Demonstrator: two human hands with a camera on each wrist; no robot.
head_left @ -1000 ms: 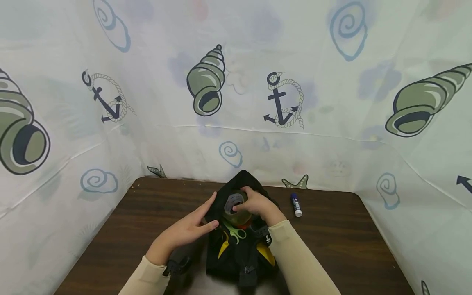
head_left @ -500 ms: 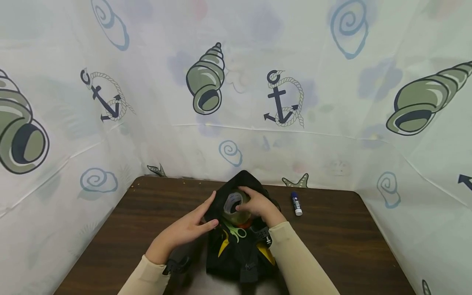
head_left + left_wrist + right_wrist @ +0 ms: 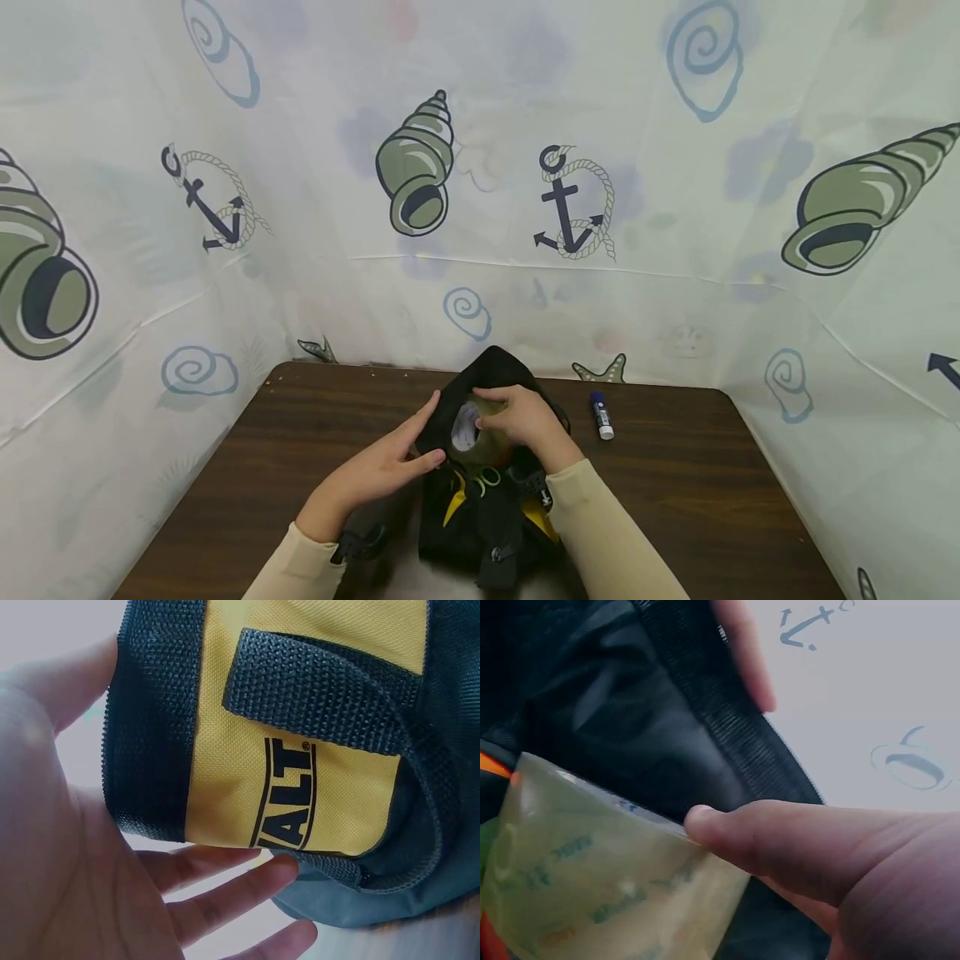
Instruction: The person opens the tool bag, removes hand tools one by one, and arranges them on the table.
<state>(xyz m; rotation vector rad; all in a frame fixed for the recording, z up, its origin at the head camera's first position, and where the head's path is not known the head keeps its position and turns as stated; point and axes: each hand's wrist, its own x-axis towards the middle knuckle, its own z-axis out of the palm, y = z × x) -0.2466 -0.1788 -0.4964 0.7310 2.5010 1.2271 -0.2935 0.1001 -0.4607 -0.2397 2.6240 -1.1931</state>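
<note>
A black and yellow tool bag (image 3: 489,365) (image 3: 345,791) lies in the middle of the table, its mouth open. My right hand (image 3: 531,423) pinches a wide roll of clear packing tape (image 3: 480,452) (image 3: 615,877) in the mouth, thumb at the roll's core. In the right wrist view the thumb tip sits on the roll's rim. My left hand (image 3: 371,471) (image 3: 82,862) rests against the bag's left edge, thumb and fingers spread and nearly straight. Green scissors handles (image 3: 489,477) show just below the roll; their blades are hidden.
A glue stick (image 3: 602,417) with a blue cap lies on the brown table (image 3: 675,475), right of the bag. White cloth (image 3: 300,308) with printed shells and anchors surrounds the table at the back and sides. A black webbing strap (image 3: 322,697) loops off the bag's side.
The tape roll has tilted and shifted slightly left and down, covering more of the scissors. My right hand moved left with it. The left hand has stayed in place.
</note>
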